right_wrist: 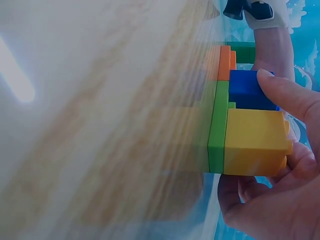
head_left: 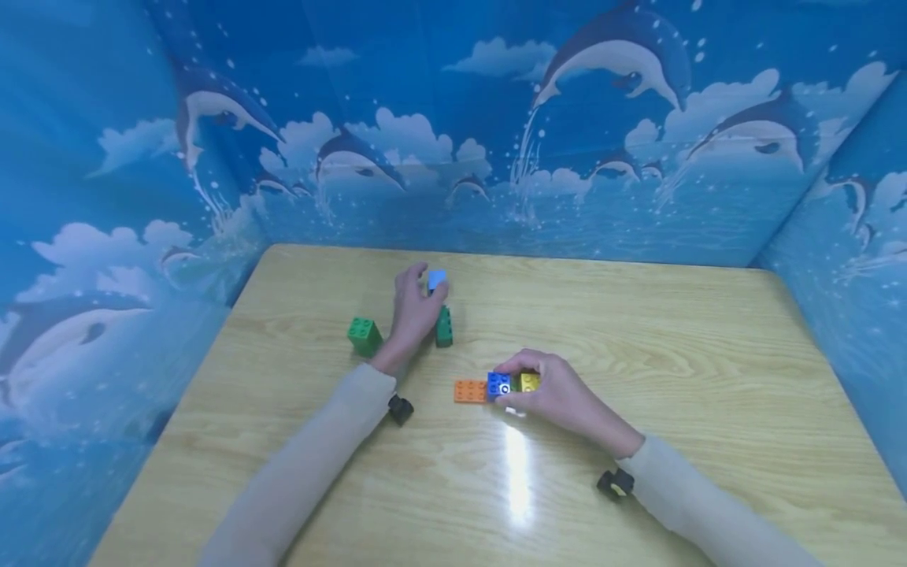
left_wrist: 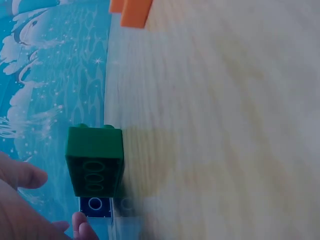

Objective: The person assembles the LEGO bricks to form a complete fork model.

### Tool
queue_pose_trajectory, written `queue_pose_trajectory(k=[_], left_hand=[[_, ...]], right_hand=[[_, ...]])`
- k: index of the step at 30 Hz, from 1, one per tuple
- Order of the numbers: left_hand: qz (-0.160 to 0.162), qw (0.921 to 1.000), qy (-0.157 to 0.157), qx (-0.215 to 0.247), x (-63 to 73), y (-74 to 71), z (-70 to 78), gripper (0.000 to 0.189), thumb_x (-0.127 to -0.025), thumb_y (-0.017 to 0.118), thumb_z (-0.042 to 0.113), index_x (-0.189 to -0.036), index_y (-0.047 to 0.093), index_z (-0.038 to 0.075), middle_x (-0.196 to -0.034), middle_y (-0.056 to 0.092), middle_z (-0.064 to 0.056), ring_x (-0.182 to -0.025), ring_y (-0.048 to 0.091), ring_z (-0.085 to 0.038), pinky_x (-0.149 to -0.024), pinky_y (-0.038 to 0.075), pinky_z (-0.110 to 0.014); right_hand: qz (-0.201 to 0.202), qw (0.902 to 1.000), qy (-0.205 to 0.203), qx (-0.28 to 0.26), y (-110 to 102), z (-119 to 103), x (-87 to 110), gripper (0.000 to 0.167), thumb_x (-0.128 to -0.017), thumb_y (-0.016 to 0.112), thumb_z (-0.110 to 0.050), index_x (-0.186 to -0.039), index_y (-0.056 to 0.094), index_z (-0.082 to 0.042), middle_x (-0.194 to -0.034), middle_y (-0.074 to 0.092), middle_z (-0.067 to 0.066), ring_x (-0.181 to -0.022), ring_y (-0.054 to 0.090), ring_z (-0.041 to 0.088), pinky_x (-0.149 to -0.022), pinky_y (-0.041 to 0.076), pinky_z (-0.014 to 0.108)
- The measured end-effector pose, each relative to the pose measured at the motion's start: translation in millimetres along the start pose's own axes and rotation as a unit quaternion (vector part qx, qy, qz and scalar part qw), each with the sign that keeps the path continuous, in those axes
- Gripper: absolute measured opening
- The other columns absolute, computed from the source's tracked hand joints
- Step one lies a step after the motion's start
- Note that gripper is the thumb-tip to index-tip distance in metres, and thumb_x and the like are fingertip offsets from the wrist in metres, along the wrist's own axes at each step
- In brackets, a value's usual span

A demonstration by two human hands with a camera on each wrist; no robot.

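In the head view my left hand is spread around a blue brick at the back. The left wrist view shows that brick's hollow underside, with fingertips close by and the thumb apart. A dark green brick lies on its side just in front, studs facing right. My right hand pinches a darker blue brick, its thumb on the near side. This brick sits in a row with an orange plate, a light green plate and a yellow brick.
A tall green block stands upright left of my left forearm. The wooden table is bordered at the back and sides by blue dolphin-print sheets. A bright light reflection lies on the tabletop.
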State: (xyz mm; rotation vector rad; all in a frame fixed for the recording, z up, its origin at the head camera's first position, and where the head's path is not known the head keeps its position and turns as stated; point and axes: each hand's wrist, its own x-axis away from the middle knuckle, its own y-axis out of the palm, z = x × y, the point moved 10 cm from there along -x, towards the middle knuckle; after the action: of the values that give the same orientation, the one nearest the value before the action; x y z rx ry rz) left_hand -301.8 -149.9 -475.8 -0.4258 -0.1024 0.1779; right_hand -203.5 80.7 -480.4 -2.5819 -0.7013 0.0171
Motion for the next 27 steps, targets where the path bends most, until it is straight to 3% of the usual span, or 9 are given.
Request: queue_pose_trajectory(k=[7, 13, 20, 27], left_hand=[[0.014, 0.9998, -0.012, 0.001, -11.2, 6.2, -5.8, 0.054, -0.112, 0.063, 0.023, -0.159, 0.048, 0.002, -0.159, 0.043, -0.018, -0.147, 0.045, -0.036, -0.122, 0.039, -0.048], [0.023, 0.9995, -0.022, -0.006, -20.3, 10.0, -8.7, 0.047, -0.111, 0.062, 0.014, -0.156, 0.052, 0.001, -0.156, 0.048, -0.02, -0.145, 0.048, -0.037, -0.12, 0.042, -0.048], [0.026, 0.9982, -0.055, -0.001, -24.5, 8.9, -15.8, 0.048, -0.112, 0.063, 0.016, -0.157, 0.051, 0.002, -0.158, 0.052, -0.02, -0.148, 0.048, -0.036, -0.119, 0.043, -0.048], [0.009, 0.9993, -0.035, 0.007, -26.8, 7.7, -13.9, 0.044, -0.112, 0.065, 0.013, -0.151, 0.054, -0.001, -0.141, 0.059, -0.023, -0.126, 0.062, -0.036, -0.099, 0.057, -0.045]], right_hand=[[0.0, 1.0, 0.0, 0.004, 0, 2, 0.2, 0.038, -0.085, 0.096, -0.018, -0.12, 0.081, -0.017, -0.114, 0.075, -0.005, -0.11, 0.068, 0.021, -0.101, 0.056, 0.047], [0.003, 1.0, 0.002, 0.005, 0, 3, 0.0, 0.039, -0.084, 0.096, -0.017, -0.12, 0.081, -0.016, -0.114, 0.075, -0.005, -0.11, 0.068, 0.021, -0.101, 0.056, 0.047], [0.005, 0.9999, 0.002, 0.01, 0, 3, 0.5, 0.039, -0.086, 0.096, -0.019, -0.121, 0.08, -0.017, -0.118, 0.075, -0.004, -0.112, 0.068, 0.021, -0.102, 0.056, 0.049], [0.003, 1.0, 0.003, 0.002, 0, 3, 0.0, 0.038, -0.086, 0.095, -0.017, -0.12, 0.08, -0.017, -0.119, 0.075, -0.004, -0.112, 0.068, 0.023, -0.101, 0.057, 0.047]])
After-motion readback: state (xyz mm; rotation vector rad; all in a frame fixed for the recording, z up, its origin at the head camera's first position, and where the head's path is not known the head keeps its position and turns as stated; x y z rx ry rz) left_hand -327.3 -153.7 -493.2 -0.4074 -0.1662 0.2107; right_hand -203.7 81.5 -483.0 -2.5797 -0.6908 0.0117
